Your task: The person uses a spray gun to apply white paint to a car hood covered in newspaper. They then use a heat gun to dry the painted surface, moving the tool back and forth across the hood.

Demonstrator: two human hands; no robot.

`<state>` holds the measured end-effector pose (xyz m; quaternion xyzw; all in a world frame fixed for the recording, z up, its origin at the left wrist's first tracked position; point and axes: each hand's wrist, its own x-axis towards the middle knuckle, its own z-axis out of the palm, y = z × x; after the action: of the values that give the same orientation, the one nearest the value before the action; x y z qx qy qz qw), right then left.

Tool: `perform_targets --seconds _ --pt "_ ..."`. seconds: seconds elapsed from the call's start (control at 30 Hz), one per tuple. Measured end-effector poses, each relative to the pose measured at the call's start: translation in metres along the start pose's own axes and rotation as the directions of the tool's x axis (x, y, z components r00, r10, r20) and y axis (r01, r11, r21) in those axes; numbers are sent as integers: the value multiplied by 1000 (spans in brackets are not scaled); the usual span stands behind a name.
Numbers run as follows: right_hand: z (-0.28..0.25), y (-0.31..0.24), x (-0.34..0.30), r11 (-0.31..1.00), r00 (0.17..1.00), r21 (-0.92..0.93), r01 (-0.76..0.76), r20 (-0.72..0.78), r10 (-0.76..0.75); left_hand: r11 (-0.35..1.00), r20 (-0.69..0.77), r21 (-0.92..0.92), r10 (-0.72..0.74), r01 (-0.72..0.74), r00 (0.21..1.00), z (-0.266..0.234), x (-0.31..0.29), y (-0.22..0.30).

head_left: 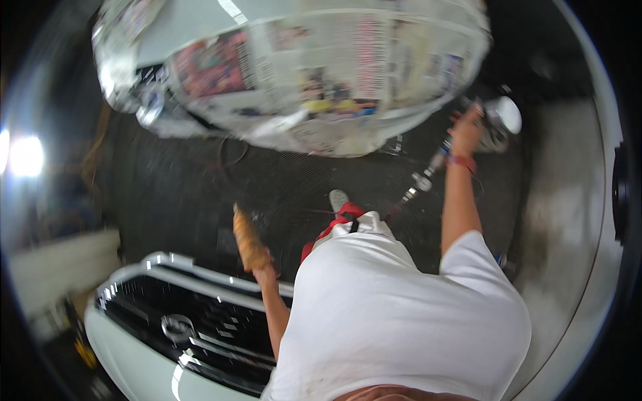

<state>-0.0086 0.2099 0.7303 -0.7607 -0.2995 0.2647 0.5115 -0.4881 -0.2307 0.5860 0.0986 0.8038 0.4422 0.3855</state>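
Note:
My right hand [466, 130], reached forward to the right, is closed round a spray gun [493, 112] with a pale round cup [509, 115]. From the gun, a fitting with a small round gauge [422, 182] hangs on an air hose [399, 206] that runs back toward my body. Down at the left, my left hand [265, 269] grips the wide end of a long, tapered, tan-orange object [245, 234] with a narrow tip pointing away from me. Motion blur hides what kind of thing it is. Both hands are apart from the cars.
Ahead stands a car front masked with newspaper [348, 60] and clear plastic film [157, 110]. A white car with a black grille [221, 334] stands close at my left. A pale wall [568, 200] rises on the right. A dark hose [231, 160] lies on the black floor [174, 194].

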Motion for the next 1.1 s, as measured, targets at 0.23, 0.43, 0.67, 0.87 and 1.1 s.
perform_targets --seconds 0.23,0.43,0.67,0.87,1.1 --pt "-8 58 -55 968 966 -212 134 248 -80 999 -285 -26 14 -23 958 6 -5 42" --pt "-38 155 -112 870 596 -129 476 775 -211 932 -240 -320 93 -169 966 -19 21 119" --pt "3 187 -172 734 121 24 678 982 -143 707 -295 -623 185 -335 937 -83 35 209" --pt "61 186 -209 714 229 -185 675 973 35 697 -226 -628 260 -345 939 -142 81 246" --pt "91 163 -287 606 476 -268 748 854 -210 885 66 -433 216 -167 974 -161 170 208"
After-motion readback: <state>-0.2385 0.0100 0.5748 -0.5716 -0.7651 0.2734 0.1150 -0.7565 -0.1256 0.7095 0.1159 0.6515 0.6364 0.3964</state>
